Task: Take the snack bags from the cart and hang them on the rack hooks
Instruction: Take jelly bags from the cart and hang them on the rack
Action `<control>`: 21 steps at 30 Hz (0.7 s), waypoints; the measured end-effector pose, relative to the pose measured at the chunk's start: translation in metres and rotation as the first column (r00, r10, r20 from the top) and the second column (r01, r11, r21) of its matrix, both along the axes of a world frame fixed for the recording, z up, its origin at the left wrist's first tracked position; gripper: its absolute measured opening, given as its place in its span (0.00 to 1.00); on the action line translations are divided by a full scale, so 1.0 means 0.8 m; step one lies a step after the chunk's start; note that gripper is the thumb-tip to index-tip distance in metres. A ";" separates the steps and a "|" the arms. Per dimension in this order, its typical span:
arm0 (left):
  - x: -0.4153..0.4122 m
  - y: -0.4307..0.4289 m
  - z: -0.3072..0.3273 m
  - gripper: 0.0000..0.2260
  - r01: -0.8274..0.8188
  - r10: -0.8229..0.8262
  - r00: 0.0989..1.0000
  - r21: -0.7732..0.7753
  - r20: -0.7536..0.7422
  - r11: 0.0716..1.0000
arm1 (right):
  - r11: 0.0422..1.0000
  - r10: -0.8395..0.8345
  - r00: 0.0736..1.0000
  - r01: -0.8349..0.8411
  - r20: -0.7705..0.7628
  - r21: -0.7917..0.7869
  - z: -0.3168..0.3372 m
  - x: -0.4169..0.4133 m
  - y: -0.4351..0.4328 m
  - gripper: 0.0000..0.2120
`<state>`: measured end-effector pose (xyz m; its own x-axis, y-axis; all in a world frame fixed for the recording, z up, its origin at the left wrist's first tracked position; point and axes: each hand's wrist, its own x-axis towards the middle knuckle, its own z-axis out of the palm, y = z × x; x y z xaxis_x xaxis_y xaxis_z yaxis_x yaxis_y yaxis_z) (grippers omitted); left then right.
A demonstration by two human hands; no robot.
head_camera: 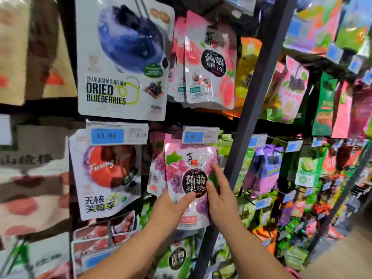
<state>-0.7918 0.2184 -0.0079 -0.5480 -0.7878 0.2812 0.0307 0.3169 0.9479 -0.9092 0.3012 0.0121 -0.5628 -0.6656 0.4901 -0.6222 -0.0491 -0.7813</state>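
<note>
Left hand (pixel 171 207): grips the lower left part of the grape jelly bag (pixel 179 170). The thumb (pixel 188 196) lies flat across the front; the other fingers are hidden behind the bag.
Right hand (pixel 220 193): holds the right edge of the same bag. The forefinger points up along the front and the thumb presses beside the black round label. Whether the remaining fingers go behind the edge cannot be told.
Bag position: upright against the rack, in the lower row, its top edge just under the blue price tag (pixel 193 136). The hook itself is not visible.
Left edge: overlaps a second grape bag (pixel 156 174) that hangs behind it. Further left hangs the red plum bag (pixel 106 174), near but apart.
Right edge: close to the dark slanted post (pixel 251 97); the right hand sits between bag and post, with little room.
Above: the peach jelly bags (pixel 209 57) and the dried blueberries bag (pixel 120 57), with a dark gap under them.
Below: green bags (pixel 177 258), partly covered by both forearms.
</note>
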 end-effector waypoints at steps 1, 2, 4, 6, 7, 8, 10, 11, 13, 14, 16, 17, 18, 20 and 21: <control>-0.001 -0.003 0.001 0.12 -0.008 0.008 1.000 -0.002 0.007 1.000 | 1.000 -0.003 1.000 0.003 -0.005 -0.002 0.001 0.000 -0.003 0.21; -0.002 -0.007 0.001 0.13 -0.014 0.014 1.000 0.001 0.012 1.000 | 1.000 -0.007 1.000 0.006 -0.006 -0.003 0.002 -0.001 -0.006 0.21; -0.005 -0.015 0.001 0.17 -0.024 0.024 1.000 0.011 0.018 1.000 | 1.000 -0.017 1.000 0.017 0.002 0.005 0.002 -0.002 -0.012 0.22; -0.009 -0.021 -0.003 0.22 -0.031 0.030 0.999 0.024 0.033 0.999 | 0.999 -0.031 0.999 0.031 0.018 0.019 0.001 -0.003 -0.017 0.22; -0.011 -0.024 -0.003 0.25 -0.036 0.035 0.998 0.029 0.044 0.999 | 0.999 -0.037 0.999 0.036 0.029 0.028 0.001 -0.005 -0.019 0.22; -0.013 -0.025 -0.003 0.27 -0.040 0.037 0.998 0.039 0.054 0.998 | 0.998 -0.042 0.998 0.040 0.040 0.040 0.001 -0.006 -0.021 0.23; -0.016 -0.028 -0.003 0.31 -0.042 0.039 0.997 0.054 0.060 0.998 | 0.997 -0.046 0.998 0.043 0.047 0.060 0.001 -0.009 -0.025 0.23; -0.017 -0.029 -0.002 0.32 -0.048 0.044 0.997 0.056 0.060 0.997 | 0.997 -0.045 0.998 0.042 0.044 0.068 0.002 -0.010 -0.027 0.23; -0.020 -0.032 -0.003 0.33 -0.067 0.064 0.996 0.050 0.063 0.997 | 0.996 -0.038 0.999 0.035 0.032 0.087 0.002 -0.012 -0.031 0.23; -0.021 -0.033 -0.002 0.33 -0.080 0.077 0.995 0.044 0.071 0.996 | 0.995 -0.033 0.999 0.030 0.032 0.093 0.002 -0.013 -0.034 0.23; -0.022 -0.036 -0.003 0.32 -0.096 0.093 0.993 0.032 0.077 0.995 | 0.995 -0.026 0.999 0.024 0.027 0.097 0.002 -0.015 -0.038 0.23; -0.022 -0.036 -0.004 0.33 -0.090 0.088 0.994 0.030 0.071 0.995 | 0.995 -0.028 0.999 0.026 0.022 0.096 0.001 -0.016 -0.040 0.23; -0.021 -0.036 -0.004 0.35 -0.075 0.073 0.995 0.032 0.060 0.997 | 0.996 -0.032 0.999 0.030 0.021 0.089 0.001 -0.015 -0.041 0.23; -0.018 -0.034 -0.005 0.40 -0.052 0.051 0.998 0.033 0.042 0.998 | 0.998 -0.044 0.999 0.043 0.016 0.052 -0.001 -0.013 -0.041 0.23; -0.017 -0.033 -0.004 0.39 -0.049 0.048 0.998 0.024 0.031 0.999 | 0.998 -0.053 0.999 0.053 0.009 0.027 -0.002 -0.011 -0.040 0.22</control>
<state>-0.8054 0.1918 -0.0113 -0.5168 -0.8203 0.2450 -0.0131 0.2938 0.9558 -0.9182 0.2689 0.0101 -0.6022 -0.6476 0.4669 -0.6157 0.0045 -0.7880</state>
